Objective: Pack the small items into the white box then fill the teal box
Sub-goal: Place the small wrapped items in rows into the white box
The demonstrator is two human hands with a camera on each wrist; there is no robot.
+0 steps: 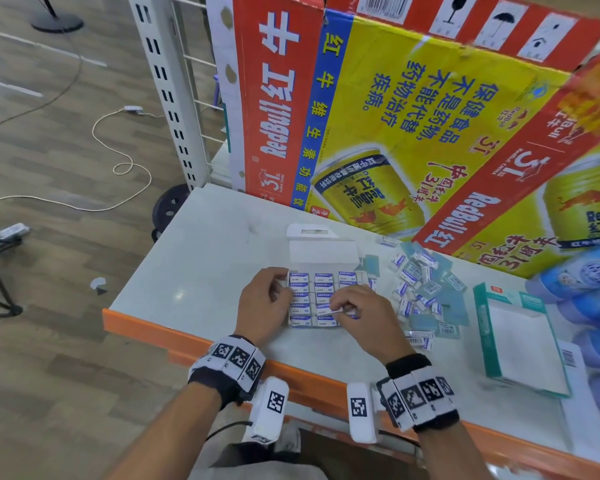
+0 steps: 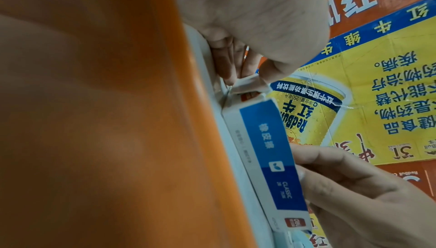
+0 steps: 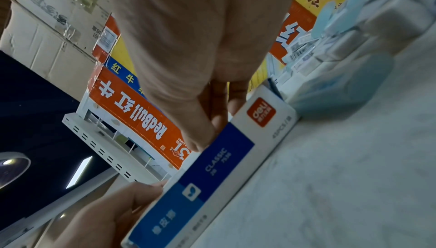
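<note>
two hands at white box: left hand grips its side flap, right hand pinches one eraser above packed rows.

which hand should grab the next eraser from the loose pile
Right. The loose pile lies just beyond the right hand, on its side of the white box, while the left hand grips the box's far-left edge.
</note>
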